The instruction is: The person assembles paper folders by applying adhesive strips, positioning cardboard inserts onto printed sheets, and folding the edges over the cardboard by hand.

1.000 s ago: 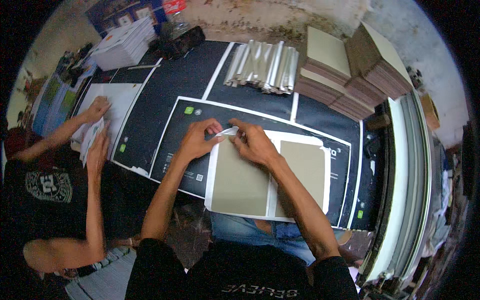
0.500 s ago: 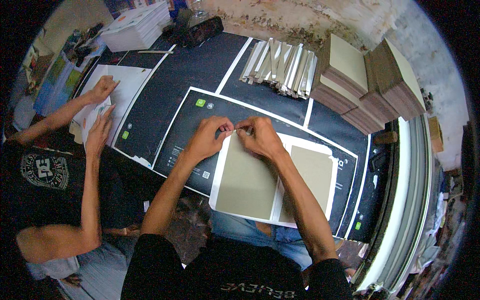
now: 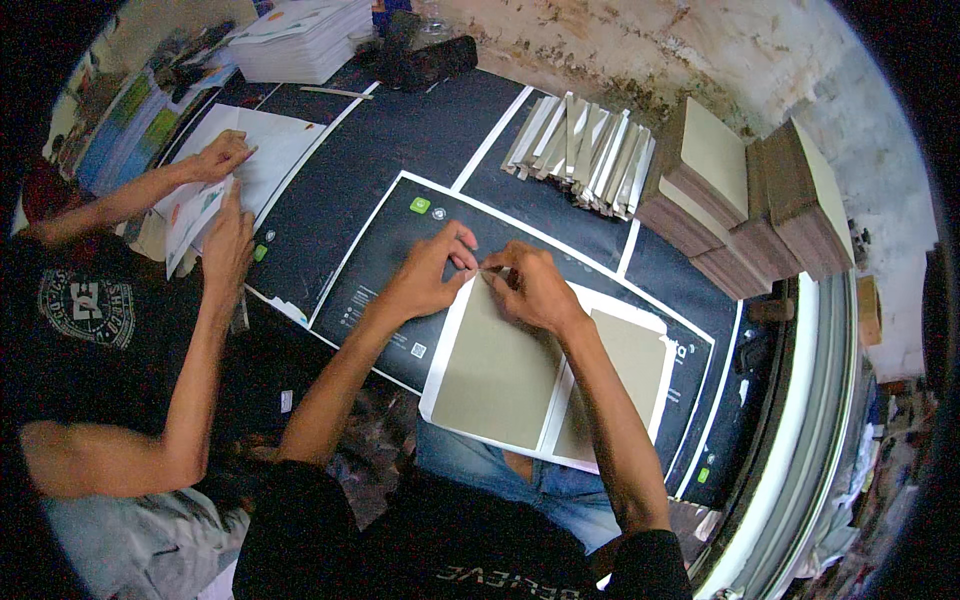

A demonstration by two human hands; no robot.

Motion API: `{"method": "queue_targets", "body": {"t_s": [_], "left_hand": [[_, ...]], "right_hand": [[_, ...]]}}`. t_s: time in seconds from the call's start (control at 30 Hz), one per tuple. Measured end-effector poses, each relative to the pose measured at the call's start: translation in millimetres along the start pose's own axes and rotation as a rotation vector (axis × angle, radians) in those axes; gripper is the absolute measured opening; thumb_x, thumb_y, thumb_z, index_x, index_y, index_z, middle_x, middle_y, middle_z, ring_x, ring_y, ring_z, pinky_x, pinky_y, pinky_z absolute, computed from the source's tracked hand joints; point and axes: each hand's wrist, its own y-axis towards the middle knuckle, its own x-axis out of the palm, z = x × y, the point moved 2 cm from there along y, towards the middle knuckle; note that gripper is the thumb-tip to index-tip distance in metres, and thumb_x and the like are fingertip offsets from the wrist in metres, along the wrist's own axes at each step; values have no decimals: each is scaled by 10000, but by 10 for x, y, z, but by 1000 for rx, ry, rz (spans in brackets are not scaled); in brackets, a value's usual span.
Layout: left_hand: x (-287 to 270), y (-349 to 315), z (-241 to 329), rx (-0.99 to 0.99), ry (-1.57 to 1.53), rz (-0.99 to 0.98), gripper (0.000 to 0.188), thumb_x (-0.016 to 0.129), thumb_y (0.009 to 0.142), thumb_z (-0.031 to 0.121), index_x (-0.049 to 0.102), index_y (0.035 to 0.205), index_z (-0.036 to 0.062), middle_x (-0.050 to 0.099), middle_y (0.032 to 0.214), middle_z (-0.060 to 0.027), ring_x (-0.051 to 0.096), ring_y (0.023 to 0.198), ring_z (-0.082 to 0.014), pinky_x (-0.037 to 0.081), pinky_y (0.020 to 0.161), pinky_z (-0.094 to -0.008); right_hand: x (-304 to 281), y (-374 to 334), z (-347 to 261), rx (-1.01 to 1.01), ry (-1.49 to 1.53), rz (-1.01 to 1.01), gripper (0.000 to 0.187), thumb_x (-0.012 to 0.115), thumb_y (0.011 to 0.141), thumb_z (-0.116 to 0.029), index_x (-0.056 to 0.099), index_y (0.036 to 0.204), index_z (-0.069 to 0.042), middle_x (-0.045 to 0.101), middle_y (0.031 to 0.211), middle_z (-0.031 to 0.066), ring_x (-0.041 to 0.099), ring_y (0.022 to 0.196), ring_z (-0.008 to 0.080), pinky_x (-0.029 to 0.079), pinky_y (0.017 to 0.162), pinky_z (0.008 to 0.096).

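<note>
In front of me lies a book cover, a white sheet with two grey boards and a narrow spine strip between them; its white margins are folded over the board edges. At the far left corner, my left hand is closed, thumb and forefinger pinching the white paper edge. Against the same corner my right hand is closed too, its fingertips meeting the left ones there. My right forearm crosses above the right-hand board and hides part of it. The exact fold between the fingertips is too small to make out.
The cover rests on a black printed sheet with white borders. Beyond it lie several grey-white strips and stacks of grey board. At left, a co-worker's hands handle printed paper. A paper stack stands at the back left.
The view has shifted slightly. My hands stay at the same corner, with the fingers a little rearranged. The co-worker's lower hand has moved, and a printed sheet beneath it is lifted.
</note>
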Motion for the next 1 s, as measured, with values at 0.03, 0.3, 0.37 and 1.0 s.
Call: {"method": "queue_targets", "body": {"t_s": [0.03,0.3,0.37,1.0], "left_hand": [[4,-1,-34,0,3,11,423,744,816,16,512,1169,34,714,917,-95,688,857,-200,525,762,-342],[23,14,83,-153,-14,85,462,689,820,-25,376,1157,26,736,840,-150,711,689,-264,532,644,-375],[34,8,46,-140,7,104,463,680,814,-35,369,1152,24,739,839,-150,724,723,-270,529,647,-377],[24,-9,90,-295,-61,32,658,767,792,-4,335,1289,-2,730,931,-154,718,877,-243,548,813,-378]], "right_hand": [[28,11,12,-16,-17,16,242,675,816,-60,738,1037,16,679,930,198,692,798,325,559,743,405],[83,-5,-17,-46,1,103,198,672,817,-55,735,983,32,683,923,215,686,796,364,558,728,421],[80,-22,-36,-35,-2,119,193,672,817,-54,734,977,35,685,926,216,685,800,372,557,729,421],[183,-247,-125,-236,-529,-249,379,607,816,-48,595,1166,97,605,1072,202,637,1032,350,584,836,403]]}}
